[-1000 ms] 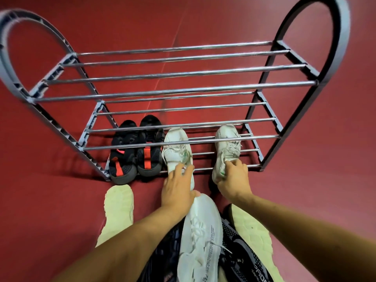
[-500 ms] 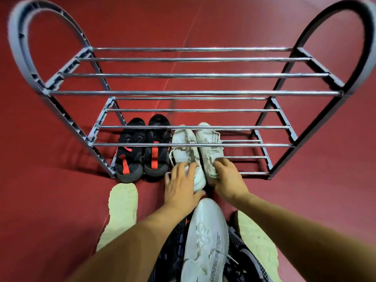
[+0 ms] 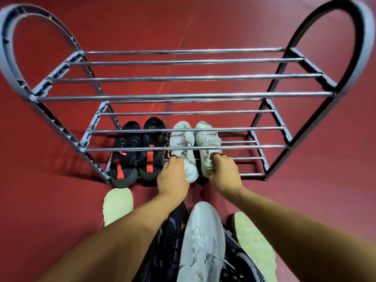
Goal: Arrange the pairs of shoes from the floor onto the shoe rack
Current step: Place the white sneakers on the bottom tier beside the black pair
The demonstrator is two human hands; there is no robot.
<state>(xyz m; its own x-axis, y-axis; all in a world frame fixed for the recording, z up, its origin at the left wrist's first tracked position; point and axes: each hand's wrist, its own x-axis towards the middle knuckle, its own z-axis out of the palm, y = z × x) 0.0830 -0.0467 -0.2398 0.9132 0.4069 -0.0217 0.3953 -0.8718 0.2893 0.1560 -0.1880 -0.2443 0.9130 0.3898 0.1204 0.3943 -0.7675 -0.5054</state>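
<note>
Below, shoe rack [image 3: 183,147] with two pairs.

Both bare forearms reach forward and down, roughly parallel, slightly converging. Left hand [image 3: 173,178] palm down, fingers curled closed at the tips. Right hand [image 3: 224,174] knuckles up, fingers pinched shut. Hands near each other, not touching.

The shoe rack [image 3: 183,96] stands on the red floor [image 3: 325,190]. On its bottom tier, at the left, sit two black shoes with red straps [image 3: 138,153]; just right of them two white shoes [image 3: 195,145] stand side by side, touching. The left hand [image 3: 173,180] rests on the left white shoe's heel, and the right hand [image 3: 224,174] pinches the right one's heel. In front of the rack, more shoes [image 3: 203,241] lie on the floor.
</note>
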